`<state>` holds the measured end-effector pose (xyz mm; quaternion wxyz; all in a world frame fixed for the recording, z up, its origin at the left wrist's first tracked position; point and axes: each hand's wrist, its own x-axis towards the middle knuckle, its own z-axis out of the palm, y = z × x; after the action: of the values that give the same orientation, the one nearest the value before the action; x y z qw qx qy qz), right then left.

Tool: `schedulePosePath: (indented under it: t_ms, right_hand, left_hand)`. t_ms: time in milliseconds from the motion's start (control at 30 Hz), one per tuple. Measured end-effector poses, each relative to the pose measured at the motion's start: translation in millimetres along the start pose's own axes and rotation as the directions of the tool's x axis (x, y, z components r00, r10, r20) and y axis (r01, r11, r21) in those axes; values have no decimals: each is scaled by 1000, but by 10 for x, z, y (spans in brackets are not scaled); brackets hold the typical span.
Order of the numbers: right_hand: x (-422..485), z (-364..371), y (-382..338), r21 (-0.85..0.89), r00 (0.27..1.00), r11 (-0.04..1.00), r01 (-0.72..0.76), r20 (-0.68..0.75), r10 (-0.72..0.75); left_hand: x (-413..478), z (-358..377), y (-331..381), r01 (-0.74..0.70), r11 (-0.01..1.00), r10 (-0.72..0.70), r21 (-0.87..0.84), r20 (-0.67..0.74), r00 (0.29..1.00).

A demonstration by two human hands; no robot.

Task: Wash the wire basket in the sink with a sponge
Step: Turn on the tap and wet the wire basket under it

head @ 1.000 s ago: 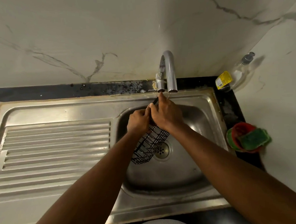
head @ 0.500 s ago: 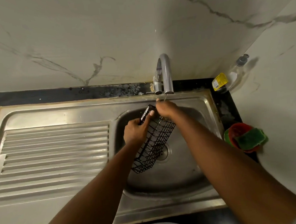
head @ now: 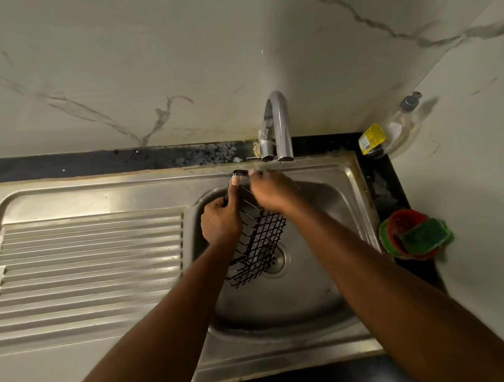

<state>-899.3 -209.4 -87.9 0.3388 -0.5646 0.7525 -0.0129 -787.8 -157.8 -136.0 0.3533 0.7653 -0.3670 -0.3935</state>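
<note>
The basket is black wire mesh. It is held tilted over the sink, its upper end just under the tap and its lower end down beside the drain.

The left hand grips the basket's left side with fingers curled round the edge. Its thumb runs up along the frame to the top corner. The right hand lies over the basket's upper end, back of the hand towards the camera, fingers reaching to the top rim below the spout. Those fingertips are blurred, so whether they pinch the wire or only press on it cannot be told.

Both forearms come in from the bottom edge, and the two hands sit close together at the far side of the bowl.

Left of the bowl is the ribbed draining board, part of the same steel unit. A dark worktop runs behind it, under a marble wall.

On the right, well apart from the basket, a green sponge rests in a red bowl. Farther back in the corner stands a clear pump bottle with a yellow label.
</note>
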Motion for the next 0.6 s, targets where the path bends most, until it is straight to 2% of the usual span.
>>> schedulePosePath:
  t_ms: [100, 167, 200, 267, 333, 433, 500, 600]
  right_hand:
    - [-164, 72, -148, -149, 985, 983, 112, -113, -130]
    - [-147, 33, -185, -129, 991, 988, 82, -99, -95]
    - [-35, 54, -134, -97, 998, 994, 46, -40, -50]
    - [120, -6, -44, -12, 995, 998, -63, 77, 64]
    - [204, -105, 68, 99, 984, 986, -136, 132, 122]
    - [264, -154, 262, 338, 977, 929, -151, 196, 88]
    - [297, -148, 390, 519, 964, 833, -192, 259, 62]
    - [350, -116, 539, 628, 939, 743, -230, 344, 1]
  left_hand:
    - [4, 13, 20, 10, 998, -11, -62, -4, 1000]
    - [23, -1, 3, 9, 998, -9, -66, -7, 1000]
    - [24, -17, -15, 14, 998, -14, -59, -1, 1000]
    - [1, -65, -36, 28, 995, -27, -95, 12, 1000]
    - [-43, -95, -50, 22, 989, -19, -145, 29, 999]
    - [-61, -142, -50, 31, 979, -20, -200, 57, 998]
    - [-43, -159, -68, 88, 960, -69, -266, 79, 994]
    - [-15, -172, -109, 143, 921, -116, -363, 98, 988]
